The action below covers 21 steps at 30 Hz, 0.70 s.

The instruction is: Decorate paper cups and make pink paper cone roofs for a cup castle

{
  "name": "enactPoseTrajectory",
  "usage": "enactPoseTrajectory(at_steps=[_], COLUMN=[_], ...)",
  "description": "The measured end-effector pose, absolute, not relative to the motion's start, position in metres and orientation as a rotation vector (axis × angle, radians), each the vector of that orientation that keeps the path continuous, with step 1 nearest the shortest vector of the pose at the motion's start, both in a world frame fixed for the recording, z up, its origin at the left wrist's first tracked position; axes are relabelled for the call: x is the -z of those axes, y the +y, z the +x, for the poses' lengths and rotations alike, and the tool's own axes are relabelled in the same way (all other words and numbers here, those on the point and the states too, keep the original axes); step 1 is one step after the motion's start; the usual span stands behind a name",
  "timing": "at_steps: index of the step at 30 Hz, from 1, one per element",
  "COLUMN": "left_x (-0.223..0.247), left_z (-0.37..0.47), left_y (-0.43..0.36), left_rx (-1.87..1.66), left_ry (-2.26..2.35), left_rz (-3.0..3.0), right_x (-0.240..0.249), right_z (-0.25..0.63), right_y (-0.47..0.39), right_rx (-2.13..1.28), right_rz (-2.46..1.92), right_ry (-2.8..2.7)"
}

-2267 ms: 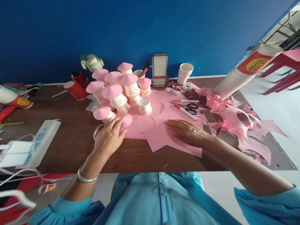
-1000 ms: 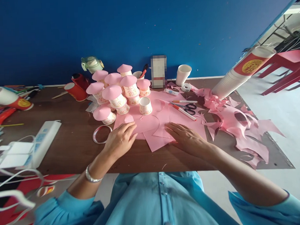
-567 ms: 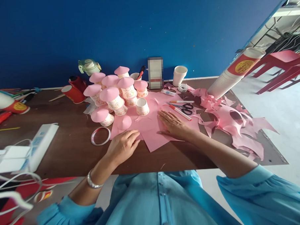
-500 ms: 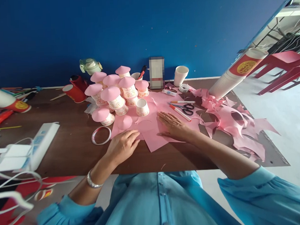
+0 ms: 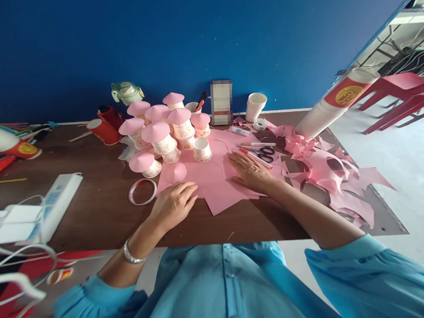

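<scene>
My left hand [image 5: 175, 203] rests palm down on the near left edge of the pink paper [image 5: 219, 196], its fingers loosely spread and holding nothing. My right hand [image 5: 251, 173] lies flat on the paper's right part, fingertips near the orange-red marker [image 5: 257, 159] and the black-handled scissors [image 5: 266, 154]. Between and beyond the hands stands a small open cup [image 5: 202, 150]. A small pink cone [image 5: 176, 173] sits on the paper near my left hand. Several patterned cups with pink cone tops [image 5: 156, 132] are grouped behind it.
A tape roll [image 5: 142, 192] lies left of my left hand. Pink scraps [image 5: 328, 168] and a tall leaning cup stack [image 5: 329, 109] are at the right. A power strip [image 5: 61, 203] with cables is at the left; a white cup [image 5: 255, 106] stands near the wall.
My right hand has moved slightly right over the paper, nearer the marker, whose near end has shifted a little right. My left hand has hardly moved.
</scene>
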<state>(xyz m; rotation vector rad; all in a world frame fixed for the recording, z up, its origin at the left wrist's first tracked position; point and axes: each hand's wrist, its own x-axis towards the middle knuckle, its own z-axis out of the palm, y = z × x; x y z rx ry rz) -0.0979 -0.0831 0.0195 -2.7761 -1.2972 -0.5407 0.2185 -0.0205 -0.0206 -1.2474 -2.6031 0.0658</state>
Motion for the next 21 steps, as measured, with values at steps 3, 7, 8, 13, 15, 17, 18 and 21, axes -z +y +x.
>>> enactPoseTrajectory(at_steps=[3, 7, 8, 13, 15, 17, 18, 21], left_x=[-0.019, -0.02, -0.022, -0.033, -0.035, -0.034, -0.033, -0.03], left_z=[-0.099, -0.099, -0.098, -0.094, -0.092, -0.091, -0.092, -0.093], left_y=[-0.082, -0.078, -0.076, -0.068, -0.067, -0.067, -0.068, -0.067], left_rx=[0.543, 0.573, 0.584, 0.617, 0.613, 0.612, 0.611, 0.601], left_ry=[-1.327, -1.322, -1.315, -1.274, -1.259, -1.251, -1.249, -1.246], left_rz=[-2.784, -2.772, -2.761, -2.731, -2.73, -2.73, -2.731, -2.727], right_x=[0.023, 0.031, 0.032, 0.03, 0.026, 0.019, 0.016, 0.004], right_z=[0.213, 0.208, 0.208, 0.211, 0.211, 0.21, 0.21, 0.21], right_y=[-0.025, -0.021, -0.019, -0.013, -0.015, -0.021, -0.024, -0.034], right_rx=[-0.05, -0.111, -0.131, -0.21, -0.228, -0.248, -0.256, -0.248], right_rz=[-1.156, -1.068, -1.047, -1.001, -1.044, -1.092, -1.105, -1.113], right_ry=[-2.615, -2.615, -2.617, -2.618, -2.616, -2.623, -2.633, -2.665])
